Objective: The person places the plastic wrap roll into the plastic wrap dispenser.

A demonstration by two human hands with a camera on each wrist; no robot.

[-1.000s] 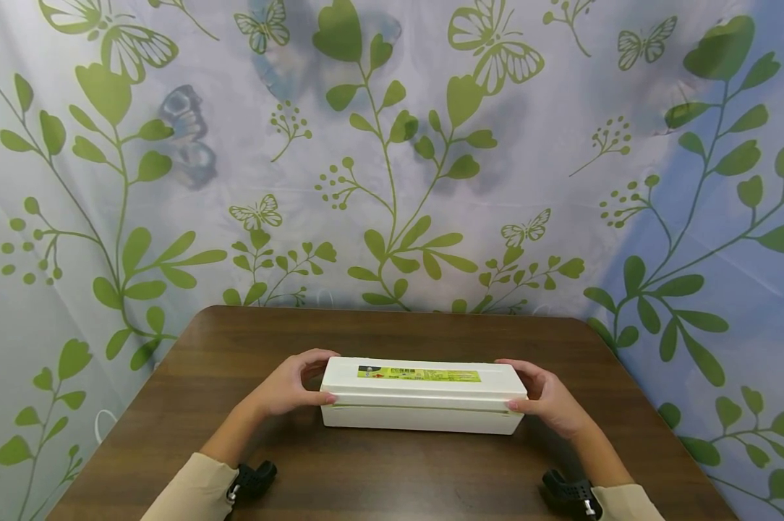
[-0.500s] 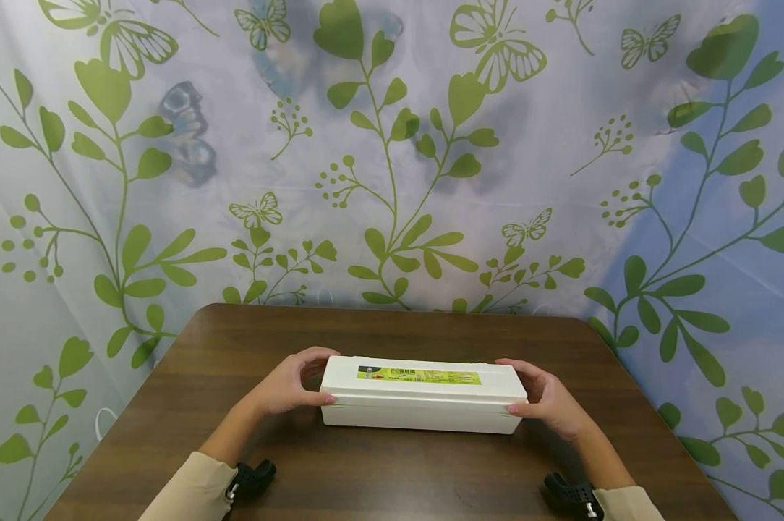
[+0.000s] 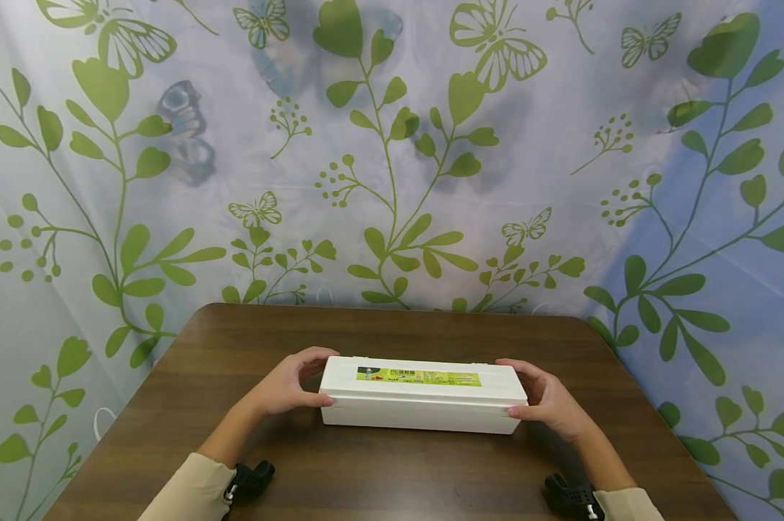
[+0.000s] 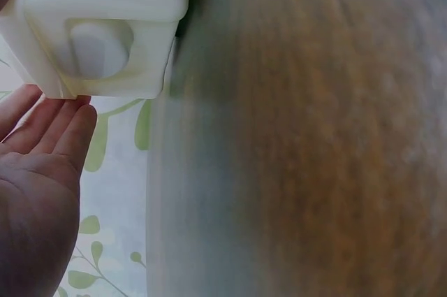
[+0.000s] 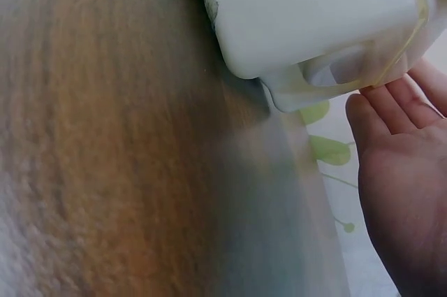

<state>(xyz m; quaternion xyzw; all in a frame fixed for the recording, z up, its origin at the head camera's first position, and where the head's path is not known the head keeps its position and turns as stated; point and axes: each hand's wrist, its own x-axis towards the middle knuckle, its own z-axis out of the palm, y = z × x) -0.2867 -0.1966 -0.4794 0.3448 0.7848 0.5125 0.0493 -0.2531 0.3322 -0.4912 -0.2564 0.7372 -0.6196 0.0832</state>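
Note:
A long white cling film box (image 3: 421, 414) with a yellow-green label (image 3: 418, 375) on its lid sits on the brown table. At its left end my left hand (image 3: 291, 383) holds on, thumb on the front edge of the lid and fingers behind. My right hand (image 3: 548, 398) grips the opposite end in the same way. The lid lies flush along the front. In the left wrist view, a pale round roll end (image 4: 101, 49) shows through the side of the box; the right wrist view shows a similar roll end (image 5: 339, 66). The rest of the roll is hidden.
The wood-grain table (image 3: 392, 477) extends around the box on all sides. Behind it hangs a pale curtain (image 3: 392, 181) printed with green leaves and butterflies. Black straps (image 3: 250, 480) circle both wrists below beige sleeves.
A greenish gap along the front under the lid has disappeared as the lid came down under my thumbs. Both hands and the box have otherwise stayed nearly in place.

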